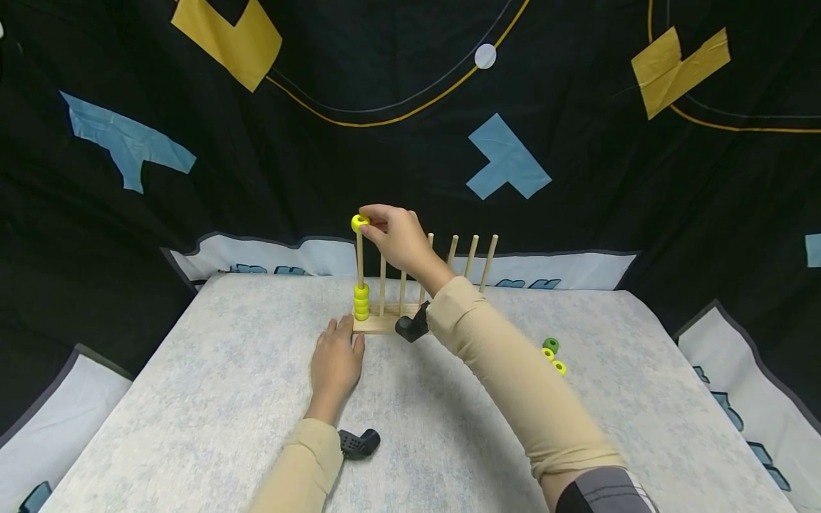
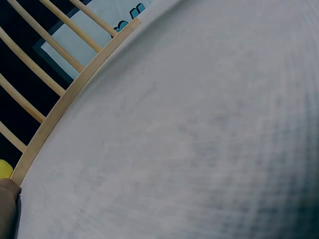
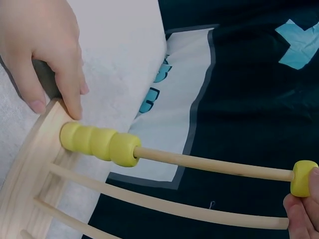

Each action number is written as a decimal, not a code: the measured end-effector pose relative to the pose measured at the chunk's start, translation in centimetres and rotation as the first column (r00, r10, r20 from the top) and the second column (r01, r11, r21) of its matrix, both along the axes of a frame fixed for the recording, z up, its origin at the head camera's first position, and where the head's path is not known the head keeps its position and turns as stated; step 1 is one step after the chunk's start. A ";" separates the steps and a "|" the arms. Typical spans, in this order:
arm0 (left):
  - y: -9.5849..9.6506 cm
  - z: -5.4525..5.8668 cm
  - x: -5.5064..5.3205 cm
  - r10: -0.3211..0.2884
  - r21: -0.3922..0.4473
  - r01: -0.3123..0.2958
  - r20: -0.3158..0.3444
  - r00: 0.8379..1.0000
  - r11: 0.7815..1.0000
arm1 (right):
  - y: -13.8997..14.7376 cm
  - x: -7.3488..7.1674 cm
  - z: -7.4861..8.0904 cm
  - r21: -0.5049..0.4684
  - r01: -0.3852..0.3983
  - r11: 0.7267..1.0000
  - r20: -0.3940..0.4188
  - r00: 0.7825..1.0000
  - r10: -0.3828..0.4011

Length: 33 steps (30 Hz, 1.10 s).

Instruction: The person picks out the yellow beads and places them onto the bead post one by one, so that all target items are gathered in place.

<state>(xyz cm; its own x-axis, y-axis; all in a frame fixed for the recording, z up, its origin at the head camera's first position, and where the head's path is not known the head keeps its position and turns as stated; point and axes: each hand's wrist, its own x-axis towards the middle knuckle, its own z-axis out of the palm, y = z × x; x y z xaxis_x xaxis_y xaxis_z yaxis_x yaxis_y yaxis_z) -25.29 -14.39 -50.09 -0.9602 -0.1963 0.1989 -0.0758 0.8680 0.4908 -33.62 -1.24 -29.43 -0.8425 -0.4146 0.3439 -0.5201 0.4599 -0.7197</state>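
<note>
My right hand (image 1: 400,239) pinches a yellow bead (image 1: 356,224) between thumb and fingers at the top of the leftmost peg (image 1: 360,260). In the right wrist view, the peg's tip meets this bead (image 3: 302,178). Several yellow beads (image 3: 99,143) are stacked low on the same peg, against the wooden base (image 1: 375,325). The rack's other pegs carry no beads. My left hand (image 1: 336,360) lies on the table with fairly straight fingers, its fingertips touching the left end of the base. The left wrist view shows the base (image 2: 65,102) and bare pegs.
To the right on the table (image 1: 224,370) lie a green bead (image 1: 551,345) and two yellow beads (image 1: 559,367), beside my right forearm. A black curtain (image 1: 385,171) with tape pieces hangs behind the table. Black wrist devices (image 1: 360,444) sit at both sleeves.
</note>
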 end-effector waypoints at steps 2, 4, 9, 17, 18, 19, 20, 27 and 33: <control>0.0 0.1 0.0 0.001 0.003 -0.001 -0.003 1.000 1.000 | -0.1 0.0 -0.1 0.008 -0.003 1.000 0.007 1.000 0.003; 0.0 0.1 0.0 0.001 0.002 -0.001 -0.005 1.000 1.000 | -0.2 0.0 -0.1 0.018 -0.003 1.000 0.012 1.000 0.003; 0.1 0.1 0.0 0.004 0.001 -0.004 -0.009 1.000 1.000 | -0.2 -0.1 -0.3 0.047 -0.006 0.999 -0.001 1.000 0.007; 0.1 -0.1 -0.2 0.004 0.001 -0.004 -0.010 1.000 1.000 | 0.3 0.1 -0.5 0.035 -0.008 0.999 -0.071 0.997 0.011; 0.1 -0.1 -0.2 0.006 0.001 -0.006 -0.009 1.000 1.000 | 0.3 0.2 -0.5 0.031 -0.007 0.999 -0.080 0.997 0.010; 0.1 -0.1 -0.2 0.007 0.001 -0.007 -0.009 1.000 1.000 | 0.5 0.3 -0.5 0.026 -0.008 1.000 -0.086 0.996 0.010; 0.1 -0.1 -0.2 0.008 0.002 -0.008 -0.008 1.000 1.000 | 0.6 0.5 -0.4 0.018 -0.011 1.000 -0.093 0.996 0.012; 0.1 -0.1 -0.2 0.018 0.008 -0.018 -0.008 1.000 1.000 | 1.7 1.6 -1.3 -0.048 -0.045 0.998 -0.094 0.995 0.041; 0.0 -0.1 -0.2 0.018 0.011 -0.018 -0.009 1.000 1.000 | 3.0 2.7 -2.9 -0.070 -0.044 0.997 -0.085 0.996 0.038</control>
